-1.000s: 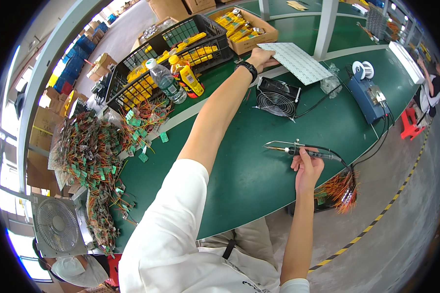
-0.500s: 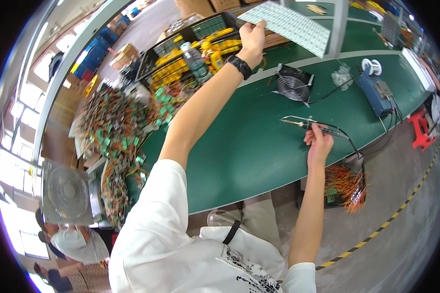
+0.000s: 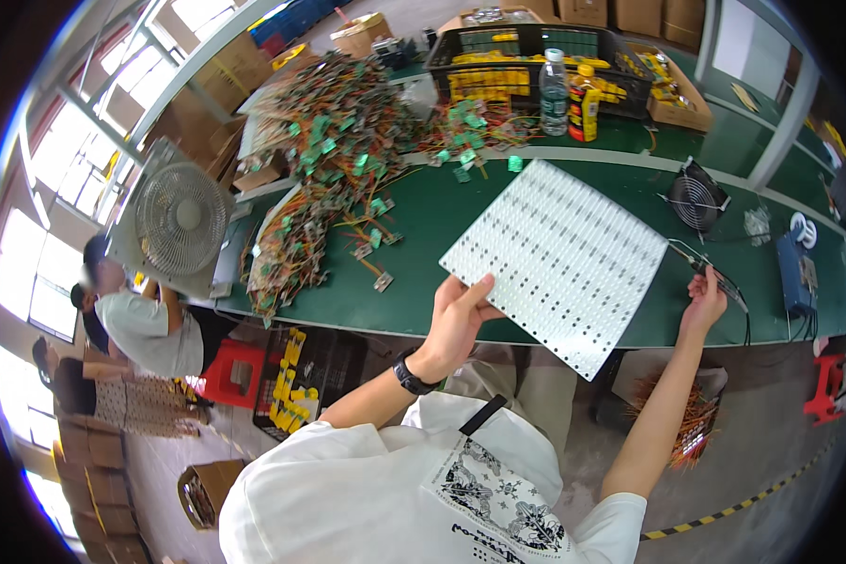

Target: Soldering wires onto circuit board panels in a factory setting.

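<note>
The left hand (image 3: 454,329) pinched a thin, dotted white panel (image 3: 566,268); the right hand (image 3: 704,301), fingers curled, held a slim soldering iron (image 3: 695,258).

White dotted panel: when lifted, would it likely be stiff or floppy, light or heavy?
The white dotted panel is probably fairly stiff, spreading with little sag from the left hand at one edge. It seems light: only that hand visibly holds it.
</note>
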Motion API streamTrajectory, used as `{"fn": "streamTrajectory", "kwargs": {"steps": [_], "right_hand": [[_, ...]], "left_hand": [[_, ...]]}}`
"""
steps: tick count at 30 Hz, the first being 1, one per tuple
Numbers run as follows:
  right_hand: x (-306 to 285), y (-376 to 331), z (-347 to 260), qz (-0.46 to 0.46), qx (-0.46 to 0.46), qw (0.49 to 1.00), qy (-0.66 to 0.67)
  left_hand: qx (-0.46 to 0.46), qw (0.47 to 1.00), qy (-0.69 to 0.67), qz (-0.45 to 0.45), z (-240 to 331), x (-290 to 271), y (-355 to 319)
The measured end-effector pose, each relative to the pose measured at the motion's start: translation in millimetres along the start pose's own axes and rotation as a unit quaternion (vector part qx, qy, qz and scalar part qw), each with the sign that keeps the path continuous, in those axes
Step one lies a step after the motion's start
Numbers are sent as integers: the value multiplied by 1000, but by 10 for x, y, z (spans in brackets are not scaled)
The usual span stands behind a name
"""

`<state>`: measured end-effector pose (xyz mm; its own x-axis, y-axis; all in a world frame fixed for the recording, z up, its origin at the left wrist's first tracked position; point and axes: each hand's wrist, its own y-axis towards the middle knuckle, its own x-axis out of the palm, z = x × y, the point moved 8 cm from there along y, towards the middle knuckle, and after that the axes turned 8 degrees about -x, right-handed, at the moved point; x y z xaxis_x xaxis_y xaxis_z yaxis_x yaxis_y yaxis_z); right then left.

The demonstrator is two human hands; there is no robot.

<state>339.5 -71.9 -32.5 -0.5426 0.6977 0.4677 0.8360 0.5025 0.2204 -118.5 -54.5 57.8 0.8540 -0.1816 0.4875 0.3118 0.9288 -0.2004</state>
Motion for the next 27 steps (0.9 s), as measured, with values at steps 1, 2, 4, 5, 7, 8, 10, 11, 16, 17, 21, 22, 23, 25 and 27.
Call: {"fn": "streamTrajectory", "kwargs": {"steps": [1,2,4,5,7,8,10,11,16,17,21,22,23,25,27], "right_hand": [[10,0,-7,-1,-6,1000,-9],[19,0,-9,-7,-7,1000,-1],[-2,14,2,-7,0,1000,17],[-16,9,15,-7,8,1000,20],[5,0,15,-16,11,1000,17],[13,-6,17,-16,12,1000,13],[68,-25,30,-18,13,1000,17],[76,-27,34,-16,14,1000,14],[36,33,52,-33,1,999,9],[1,37,89,-21,10,1000,4],[-13,101,217,-29,13,999,-14],[-44,133,259,-31,17,999,-14],[-66,144,281,-23,11,999,-29],[-243,267,325,-35,-4,998,-54],[-271,287,330,-54,-17,996,-64]], "left_hand": [[-7,1000,-4,15,-83,-171,-84],[-1,1000,-9,24,-136,-289,-145],[-10,998,-17,52,-276,-429,-240],[-7,998,-11,64,-363,-510,-246],[6,996,-20,83,-501,-586,-212],[15,995,-25,95,-560,-622,-194],[21,994,-24,101,-636,-688,-126],[-8,996,-6,94,-694,-699,-78],[-216,963,160,13,-740,-703,-25],[-207,966,155,25,-722,-738,-37],[-132,965,228,-8,-706,-799,-89],[-132,964,231,-11,-728,-796,-100],[-131,960,248,1,-748,-785,-115],[-108,964,243,5,-785,-719,-92],[-81,963,255,20,-782,-697,-100]]}}
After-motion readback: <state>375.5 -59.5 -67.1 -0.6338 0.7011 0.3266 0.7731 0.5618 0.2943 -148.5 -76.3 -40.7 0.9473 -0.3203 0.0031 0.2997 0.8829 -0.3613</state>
